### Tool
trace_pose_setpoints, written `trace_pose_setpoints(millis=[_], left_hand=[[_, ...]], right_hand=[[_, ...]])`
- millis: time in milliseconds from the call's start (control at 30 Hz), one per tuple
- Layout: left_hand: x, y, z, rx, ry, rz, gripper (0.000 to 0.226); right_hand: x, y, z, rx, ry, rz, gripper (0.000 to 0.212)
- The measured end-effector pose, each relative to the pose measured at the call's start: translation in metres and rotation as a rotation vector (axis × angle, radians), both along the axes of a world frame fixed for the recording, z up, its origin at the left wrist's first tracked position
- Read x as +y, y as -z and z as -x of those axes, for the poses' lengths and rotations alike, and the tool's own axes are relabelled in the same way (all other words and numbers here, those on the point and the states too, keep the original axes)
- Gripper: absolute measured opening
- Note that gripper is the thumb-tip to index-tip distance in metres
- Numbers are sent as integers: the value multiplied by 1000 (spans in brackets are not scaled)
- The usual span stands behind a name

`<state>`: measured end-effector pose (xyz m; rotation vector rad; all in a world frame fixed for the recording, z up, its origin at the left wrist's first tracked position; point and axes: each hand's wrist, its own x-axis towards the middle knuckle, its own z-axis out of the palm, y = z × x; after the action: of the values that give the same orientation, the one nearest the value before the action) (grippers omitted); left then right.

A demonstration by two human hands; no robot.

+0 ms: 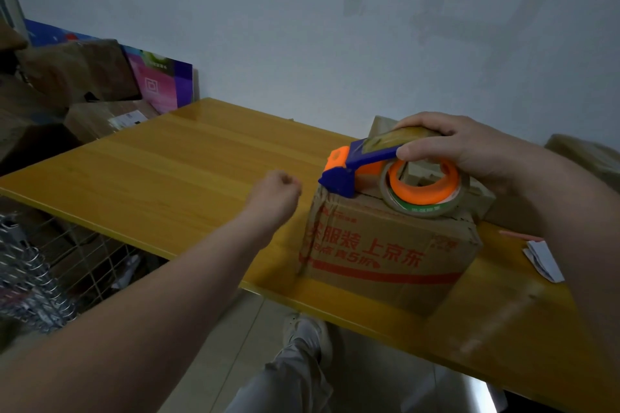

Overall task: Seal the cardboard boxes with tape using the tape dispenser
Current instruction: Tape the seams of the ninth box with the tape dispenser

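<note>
Right hand: fingers curl over the top of the tape dispenser, thumb on its blue arm, gripping it.
Left hand: clenched into a fist just beside the box's upper left edge; nothing shows in it.
Table: yellow wood grain; the box stands near its front edge.
Room: pale bare wall behind.
Around: piled brown cartons far left, wire rack below the table, folded paper right of the box.
Box look: worn brown cardboard, red print on the front.
Dispenser look: blue body, orange hub, tan roll, resting on the box top with its nose at the left edge.
</note>
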<state>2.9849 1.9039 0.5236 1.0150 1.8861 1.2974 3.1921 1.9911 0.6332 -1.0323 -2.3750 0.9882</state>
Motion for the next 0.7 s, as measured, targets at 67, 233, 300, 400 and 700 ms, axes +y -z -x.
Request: trace_pose_setpoints(millis=[67,233,300,400,700], left_hand=[[-6,-9,-5,-246,79,-188,39],[-17,0,-28,-379,434,-181,86],[-16,0,-25,-345,445,-170,76],[-14,-3,-19,-324,467,-118,70],[2,-14,-14,-231,505,-118,93]], right_hand=[[-1,1,0,25,-2,7,53],[0,3,0,50,0,20,53],[0,5,0,66,7,24,53],[0,6,0,101,26,17,52],[-5,11,-4,246,28,25,58]])
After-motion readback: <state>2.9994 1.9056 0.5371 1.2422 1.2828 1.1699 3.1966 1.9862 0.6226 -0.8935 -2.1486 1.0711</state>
